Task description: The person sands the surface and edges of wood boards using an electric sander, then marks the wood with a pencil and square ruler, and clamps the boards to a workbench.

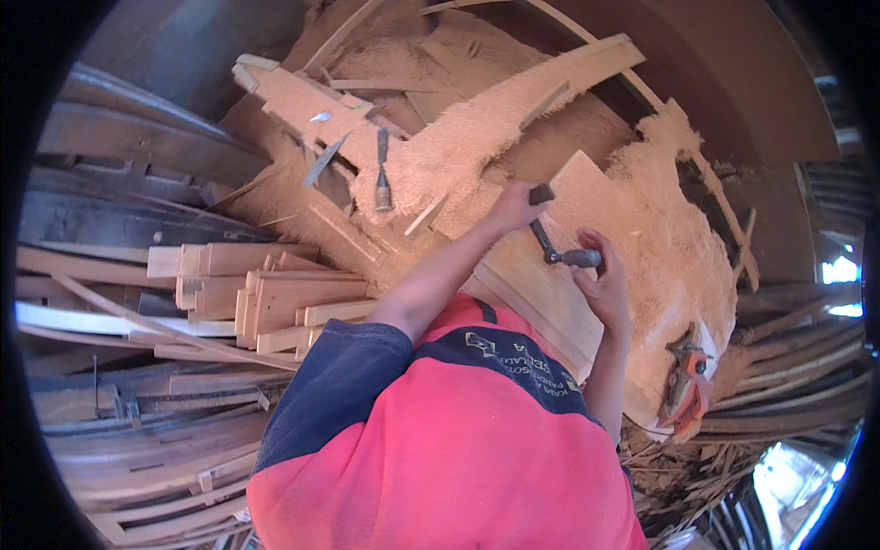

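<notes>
My left hand [515, 207] is closed around the dark block-like end of a crank-shaped tool that looks like a hand brace [547, 246]. My right hand [607, 286] curls loosely about the tool's rounded grip, which lies between thumb and fingers. Under the brace is a pale wooden board [541, 291], running toward my body. The brace's far tip is not clear to see.
Shavings cover the bench. Left of my hands lie a chisel [383, 179] and a flat metal blade [324, 161]. A red power tool [689, 383] sits at the right. Cut wood blocks [298, 298] are stacked at the left, and a long plank [573, 73] stretches behind.
</notes>
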